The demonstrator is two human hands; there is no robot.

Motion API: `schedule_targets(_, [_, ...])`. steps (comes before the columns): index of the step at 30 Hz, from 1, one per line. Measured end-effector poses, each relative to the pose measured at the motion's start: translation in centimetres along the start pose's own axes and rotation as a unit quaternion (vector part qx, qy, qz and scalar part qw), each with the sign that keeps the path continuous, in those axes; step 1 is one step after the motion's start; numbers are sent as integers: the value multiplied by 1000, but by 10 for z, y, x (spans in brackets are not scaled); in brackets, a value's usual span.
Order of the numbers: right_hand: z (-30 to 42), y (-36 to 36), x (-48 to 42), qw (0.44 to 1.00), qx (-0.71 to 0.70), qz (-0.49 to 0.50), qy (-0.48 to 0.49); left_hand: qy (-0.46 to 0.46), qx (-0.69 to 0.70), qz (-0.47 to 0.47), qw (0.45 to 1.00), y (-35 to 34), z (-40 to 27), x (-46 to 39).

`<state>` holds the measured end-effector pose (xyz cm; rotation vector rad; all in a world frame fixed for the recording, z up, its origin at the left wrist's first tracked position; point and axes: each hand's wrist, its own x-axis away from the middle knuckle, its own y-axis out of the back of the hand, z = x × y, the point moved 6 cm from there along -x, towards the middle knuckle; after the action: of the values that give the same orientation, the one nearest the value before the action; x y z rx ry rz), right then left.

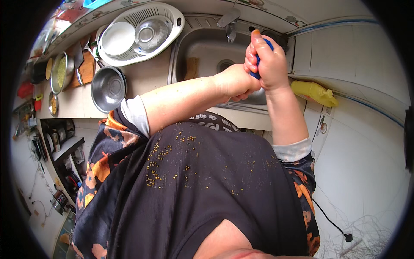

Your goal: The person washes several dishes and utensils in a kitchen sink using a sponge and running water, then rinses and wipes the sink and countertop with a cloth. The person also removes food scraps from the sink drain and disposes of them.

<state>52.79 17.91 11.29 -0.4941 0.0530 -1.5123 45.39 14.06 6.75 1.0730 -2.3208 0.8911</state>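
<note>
Over the right side of a steel sink (207, 42), both hands grip one blue cloth (255, 75), bunched up between them. My right hand (270, 63) is uppermost, wet, with its thumb pointing up and the fingers wrapped round the cloth. Just below and to the left, my left hand (239, 81) is closed on the cloth's lower part, its fingers mostly hidden. A metal faucet (231, 24) stands behind, to the left of my right hand. In the basin lies a brown sponge or cloth (191, 68), left of the drain (225, 65).
A white drying basket (176, 32) holds a white bowl (117, 39) and a clear bowl (151, 34). Grey bowls (109, 89), a cleaver (78, 61) and a wooden cutting board (86, 66) lie further left. A yellow pump bottle (312, 92) is at the sink's right.
</note>
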Motion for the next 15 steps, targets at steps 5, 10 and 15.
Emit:
schedule_targets(5, [-29, 14, -26, 996, -4, -93, -6, -9, -134, -123, 983, 20, 4, -17])
schedule_targets(10, [-101, 25, -70, 981, -23, -187, -39, -68, -346, -293, 889, 84, 45, -62])
schedule_targets(15, [-126, 72, -84, 932, 147, -331, 2, -191, -453, -280, 825, 76, 52, -86])
